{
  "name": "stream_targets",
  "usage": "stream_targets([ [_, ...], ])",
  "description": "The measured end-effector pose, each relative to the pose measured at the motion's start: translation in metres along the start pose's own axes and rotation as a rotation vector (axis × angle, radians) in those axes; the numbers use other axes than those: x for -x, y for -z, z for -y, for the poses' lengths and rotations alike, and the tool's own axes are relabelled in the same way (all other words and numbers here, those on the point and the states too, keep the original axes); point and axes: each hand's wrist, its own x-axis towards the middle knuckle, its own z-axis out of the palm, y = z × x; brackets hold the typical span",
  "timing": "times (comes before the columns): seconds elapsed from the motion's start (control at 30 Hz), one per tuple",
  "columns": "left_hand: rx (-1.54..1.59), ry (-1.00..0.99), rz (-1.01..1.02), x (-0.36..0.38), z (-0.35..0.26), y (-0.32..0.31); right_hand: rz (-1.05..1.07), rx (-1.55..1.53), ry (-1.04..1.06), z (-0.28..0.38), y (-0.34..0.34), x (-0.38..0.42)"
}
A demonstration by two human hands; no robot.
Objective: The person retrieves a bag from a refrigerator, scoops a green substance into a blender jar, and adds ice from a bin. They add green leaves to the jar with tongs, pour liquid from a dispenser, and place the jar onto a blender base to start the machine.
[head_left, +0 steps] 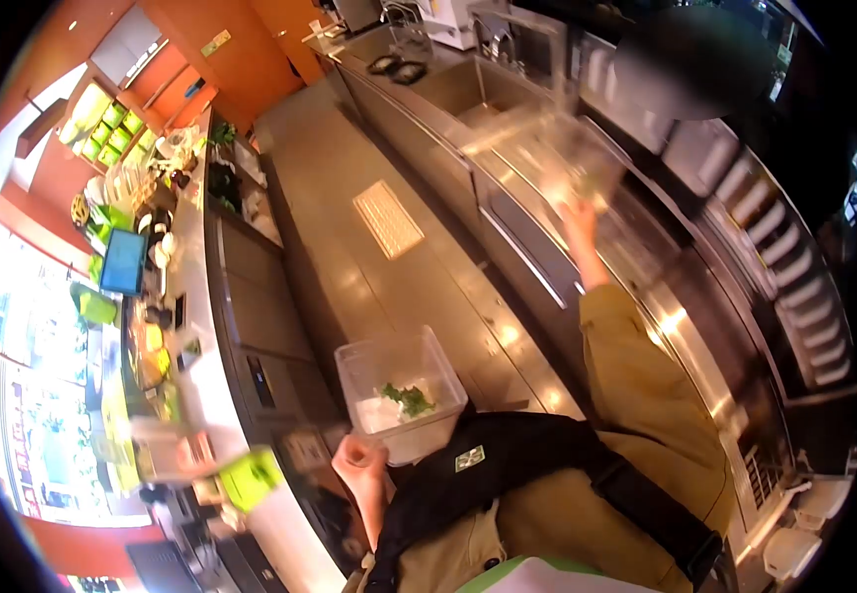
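My left hand is curled at the near left corner of a clear square plastic tub, which is held close in front of my apron. Green leaves and something white lie at the bottom of the tub. Over the steel counter on the right, my stretched-out right hand grips a clear plastic container. Motion smears both that container and the fingers, so its contents are hard to make out.
A steel sink with a tap is set in the right counter. White containers line a rack farther right. Along the left runs a counter with a blue-screened tablet. A patterned mat lies on the floor between.
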Motion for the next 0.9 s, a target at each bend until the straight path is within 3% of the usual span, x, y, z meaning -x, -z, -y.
stream_targets([
  [0.03, -0.026, 0.021, 0.032, -0.055, -0.002, -0.008, 0.087, -0.102, -0.209, -0.002, -0.016, -0.016],
  [0.07, -0.050, 0.048, 0.066, -0.108, -0.007, -0.014, -0.284, -0.108, -0.021, -0.047, -0.049, -0.030],
  [0.13, -0.081, -0.004, 0.108, -0.218, -0.017, -0.025, -0.390, -0.238, -0.202, -0.015, -0.054, -0.024],
  [0.17, -0.086, -0.015, 0.134, -0.273, -0.020, -0.033, -0.440, -0.317, -0.200, -0.051, -0.059, -0.030],
  [0.27, -0.036, 0.028, 0.227, -0.447, -0.016, -0.063, -0.580, -0.127, -0.237, 0.009, -0.062, -0.033],
  [0.3, -0.035, 0.025, 0.254, -0.503, -0.020, -0.083, -0.548, 0.188, -0.139, 0.014, -0.063, -0.036],
  [0.33, -0.036, 0.020, 0.282, -0.558, -0.023, -0.106, -0.547, 0.325, -0.103, 0.069, -0.081, -0.033],
  [0.4, -0.098, -0.002, 0.332, -0.665, -0.027, -0.163, -0.521, 0.308, -0.105, 0.085, -0.105, -0.024],
  [0.47, -0.051, -0.091, 0.410, -0.775, -0.015, -0.223, -0.570, 0.158, -0.313, 0.133, -0.152, -0.033],
  [0.53, -0.103, -0.225, 0.486, -0.882, -0.009, -0.286, -0.537, 0.031, -0.249, 0.165, -0.203, -0.052],
  [0.57, -0.104, -0.298, 0.523, -0.935, -0.004, -0.314, -0.699, -0.021, -0.213, 0.197, -0.255, -0.073],
  [0.6, -0.088, -0.362, 0.556, -0.982, -0.003, -0.344, -0.659, 0.074, -0.173, 0.181, -0.271, -0.075],
  [0.73, 0.221, -0.278, 0.713, -1.123, -0.042, -0.480, -0.767, -0.130, -0.256, 0.228, -0.402, -0.132],
  [0.9, 0.167, -0.315, 1.018, -1.265, -0.029, -0.628, -0.976, -0.220, -0.246, 0.272, -0.569, -0.194],
])
